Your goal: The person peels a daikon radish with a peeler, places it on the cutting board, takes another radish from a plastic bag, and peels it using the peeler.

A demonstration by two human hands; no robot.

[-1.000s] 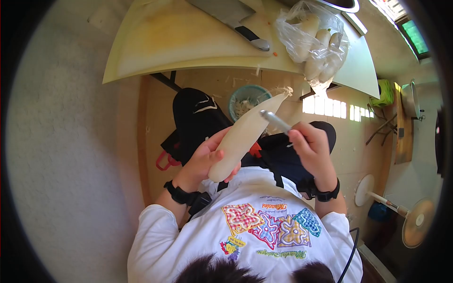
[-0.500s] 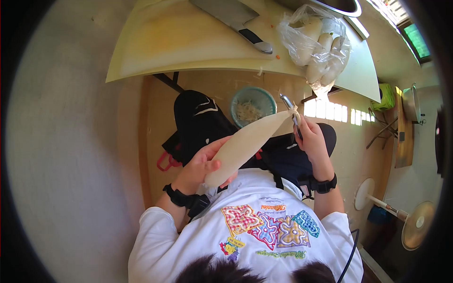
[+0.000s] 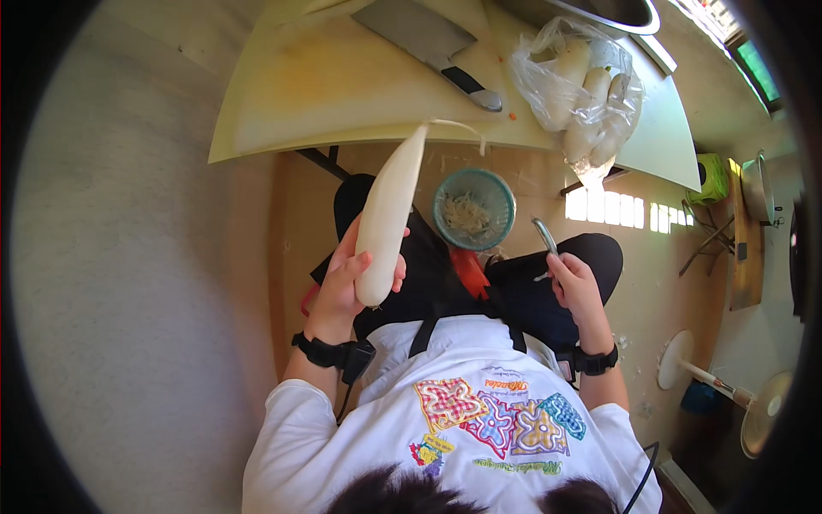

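Observation:
A long white radish (image 3: 391, 218) stands tilted upward in my left hand (image 3: 342, 278), whose fingers wrap round its thick lower end. Its thin root tip curls to the right, in front of the table edge. My right hand (image 3: 575, 281) grips a metal peeler (image 3: 545, 233) over my right knee, apart from the radish. Between my knees, on the floor, a blue-green basket (image 3: 511, 210) holds pale peelings (image 3: 467, 212).
On the table ahead, a cleaver (image 3: 441, 56) lies on a yellowed cutting board (image 3: 317, 77). To its right sits a clear plastic bag (image 3: 535, 73) of white radishes, near a metal basin (image 3: 646, 19). A fan (image 3: 676, 360) stands at the right.
The radish has swung left and more upright in my left hand, away from the peeler. My right hand has lowered slightly with the peeler, which no longer touches the tip.

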